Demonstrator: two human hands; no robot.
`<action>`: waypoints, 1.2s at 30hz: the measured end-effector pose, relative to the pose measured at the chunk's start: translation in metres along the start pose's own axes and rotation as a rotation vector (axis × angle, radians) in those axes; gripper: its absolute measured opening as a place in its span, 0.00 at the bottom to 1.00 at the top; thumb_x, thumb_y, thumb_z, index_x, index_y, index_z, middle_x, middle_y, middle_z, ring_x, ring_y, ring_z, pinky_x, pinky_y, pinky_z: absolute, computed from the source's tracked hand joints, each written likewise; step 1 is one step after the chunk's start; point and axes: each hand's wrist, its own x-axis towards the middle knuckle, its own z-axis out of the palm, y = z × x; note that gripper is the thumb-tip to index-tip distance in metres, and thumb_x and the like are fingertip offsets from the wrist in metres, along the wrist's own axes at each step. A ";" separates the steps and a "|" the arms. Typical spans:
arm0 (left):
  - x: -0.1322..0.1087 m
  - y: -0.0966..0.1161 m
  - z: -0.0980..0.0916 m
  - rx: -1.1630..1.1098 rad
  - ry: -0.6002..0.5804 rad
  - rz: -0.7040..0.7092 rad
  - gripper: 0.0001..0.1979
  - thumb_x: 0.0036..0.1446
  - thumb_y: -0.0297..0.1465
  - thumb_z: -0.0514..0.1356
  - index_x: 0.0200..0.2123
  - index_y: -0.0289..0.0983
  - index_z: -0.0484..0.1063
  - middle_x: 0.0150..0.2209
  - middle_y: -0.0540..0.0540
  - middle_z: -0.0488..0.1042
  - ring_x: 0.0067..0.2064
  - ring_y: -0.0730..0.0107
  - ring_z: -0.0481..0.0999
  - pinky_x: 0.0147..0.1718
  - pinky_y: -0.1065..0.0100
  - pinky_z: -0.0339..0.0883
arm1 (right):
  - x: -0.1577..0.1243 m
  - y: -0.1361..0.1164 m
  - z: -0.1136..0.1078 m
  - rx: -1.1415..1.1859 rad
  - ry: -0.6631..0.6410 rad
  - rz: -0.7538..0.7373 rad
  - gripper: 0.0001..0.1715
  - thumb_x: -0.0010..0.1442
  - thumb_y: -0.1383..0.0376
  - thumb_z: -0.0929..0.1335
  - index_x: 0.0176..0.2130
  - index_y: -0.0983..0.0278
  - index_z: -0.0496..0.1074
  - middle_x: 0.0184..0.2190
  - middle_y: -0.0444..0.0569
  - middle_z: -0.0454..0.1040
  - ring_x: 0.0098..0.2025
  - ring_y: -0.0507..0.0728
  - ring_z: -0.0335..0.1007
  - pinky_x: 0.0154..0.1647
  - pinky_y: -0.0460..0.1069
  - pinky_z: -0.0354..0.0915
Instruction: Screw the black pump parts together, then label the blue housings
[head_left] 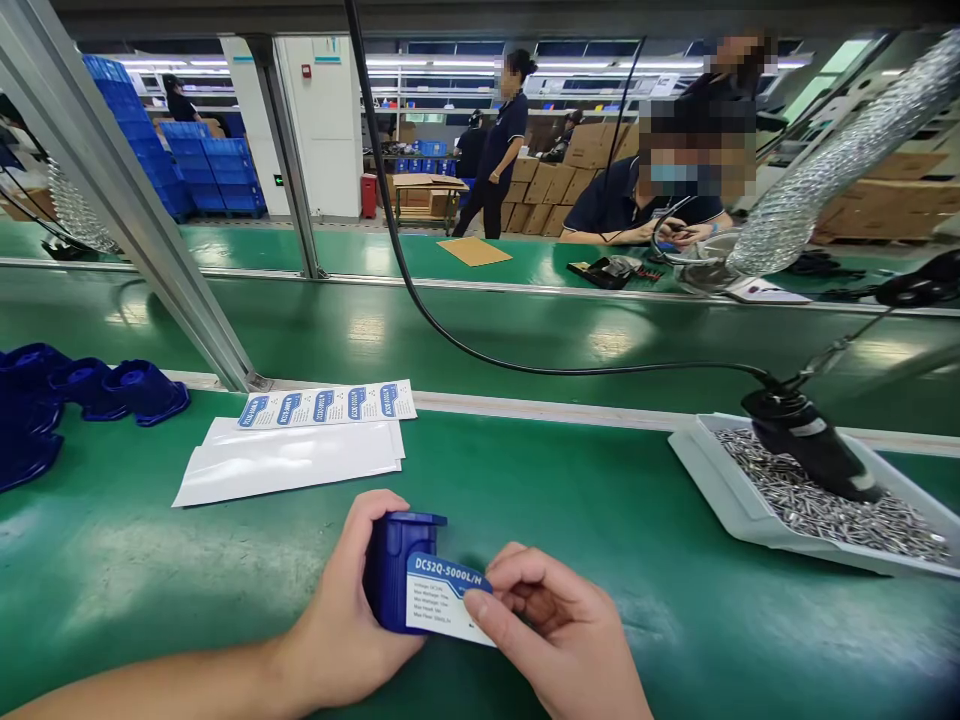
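My left hand [351, 618] is wrapped round a small dark blue plastic housing [391, 568], held upright just above the green bench [600, 520]. My right hand [559, 630] pinches the lower right corner of a blue and white label [442, 598] printed "DC52Q-5000L/H", which lies against the housing's front face. A strip of the same labels [328, 403] rests on white backing sheets [292, 458] beyond my hands.
Several dark blue plastic parts [90, 390] lie at the left. A white tray of small screws [817, 500] sits at the right, with a black electric screwdriver [806, 440] on a cable resting in it. A conveyor runs behind; other people work beyond it.
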 end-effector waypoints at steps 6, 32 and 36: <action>0.001 0.000 -0.001 0.004 0.002 0.015 0.39 0.52 0.26 0.71 0.62 0.53 0.59 0.60 0.47 0.64 0.58 0.57 0.72 0.54 0.60 0.71 | 0.000 0.000 0.000 -0.024 -0.002 -0.002 0.21 0.49 0.52 0.84 0.28 0.61 0.78 0.27 0.44 0.73 0.27 0.51 0.67 0.29 0.46 0.68; -0.001 -0.002 0.000 -0.020 0.003 0.018 0.40 0.51 0.22 0.70 0.62 0.51 0.58 0.62 0.44 0.62 0.56 0.57 0.74 0.55 0.57 0.71 | 0.002 -0.002 -0.001 -0.095 -0.015 0.002 0.23 0.49 0.48 0.84 0.27 0.61 0.78 0.26 0.45 0.72 0.27 0.53 0.67 0.28 0.47 0.68; -0.001 -0.002 0.000 -0.010 0.002 0.018 0.40 0.51 0.22 0.71 0.62 0.50 0.59 0.62 0.43 0.62 0.57 0.56 0.73 0.55 0.57 0.71 | 0.002 -0.002 0.000 -0.102 -0.013 0.013 0.23 0.49 0.49 0.84 0.27 0.61 0.78 0.26 0.44 0.72 0.27 0.53 0.67 0.28 0.47 0.68</action>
